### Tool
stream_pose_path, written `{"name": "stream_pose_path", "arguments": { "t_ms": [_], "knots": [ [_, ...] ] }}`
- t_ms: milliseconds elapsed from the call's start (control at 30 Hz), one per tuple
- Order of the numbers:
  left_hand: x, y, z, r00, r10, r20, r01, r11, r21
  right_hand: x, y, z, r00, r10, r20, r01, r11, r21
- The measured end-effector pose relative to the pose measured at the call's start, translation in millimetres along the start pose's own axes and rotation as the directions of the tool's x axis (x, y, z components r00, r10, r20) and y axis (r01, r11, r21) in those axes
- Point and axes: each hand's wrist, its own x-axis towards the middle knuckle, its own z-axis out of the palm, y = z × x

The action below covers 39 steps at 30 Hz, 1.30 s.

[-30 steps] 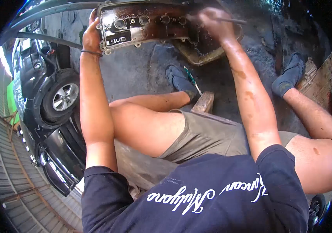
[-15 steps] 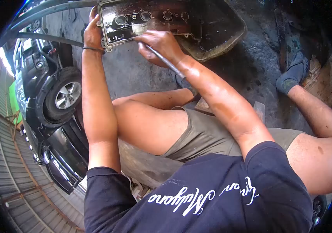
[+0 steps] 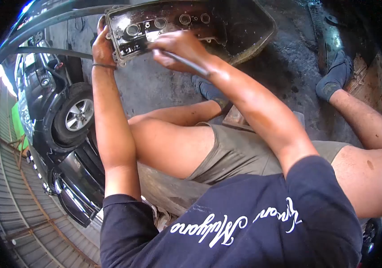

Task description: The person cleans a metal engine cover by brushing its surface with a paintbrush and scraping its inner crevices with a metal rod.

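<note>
A dark, wet-looking engine valve cover (image 3: 173, 27) with a row of several round rings is tilted at the top of the view, its inside towards me. My left hand (image 3: 103, 48) grips its left end, fingers around the edge. In my right hand (image 3: 179, 50) is a slim grey rod-shaped tool (image 3: 184, 61), its back end pointing to my forearm. The tool's working tip is at the cover's near edge, blurred and partly hidden by my fingers. Under and right of the cover sits a dark basin (image 3: 259, 42) with a pale, worn rim.
A dark vehicle with a front wheel (image 3: 78, 115) stands to the left. Curved dark bars (image 3: 56, 18) cross the upper left. My feet in dark socks (image 3: 337, 76) rest on the stained concrete floor (image 3: 284, 85). A long metal piece (image 3: 327, 33) lies at the upper right.
My right hand and the tool have shifted slightly left along the cover, now blurred by motion. The cover and my left hand sit a little further left in view.
</note>
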Motion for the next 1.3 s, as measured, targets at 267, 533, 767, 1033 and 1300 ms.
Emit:
{"name": "stream_pose_path", "arguments": {
  "t_ms": [267, 533, 767, 1033, 1300],
  "knots": [
    [0, 7, 2, 0.997, -0.043, -0.07, 0.055, 0.983, 0.174, -49, 105, -126, 0.845, 0.521, -0.122, -0.402, 0.468, -0.787],
    [4, 11, 3, 0.992, -0.053, -0.111, 0.066, 0.991, 0.116, -32, 74, -96, 0.845, 0.45, -0.289, -0.527, 0.791, -0.31],
    [6, 4, -15, 0.999, -0.038, 0.014, 0.037, 0.996, 0.084, 91, 10, 1, 0.735, 0.668, 0.117, -0.485, 0.397, 0.779],
    [10, -1, -7, 0.995, 0.033, -0.095, -0.016, 0.986, 0.166, 59, -2, 22, 0.824, 0.564, 0.059, -0.448, 0.584, 0.677],
    [2, -4, 3, 0.997, 0.03, -0.072, -0.023, 0.995, 0.093, 41, -23, 16, 0.741, 0.643, 0.194, -0.537, 0.393, 0.747]
  ]
}}
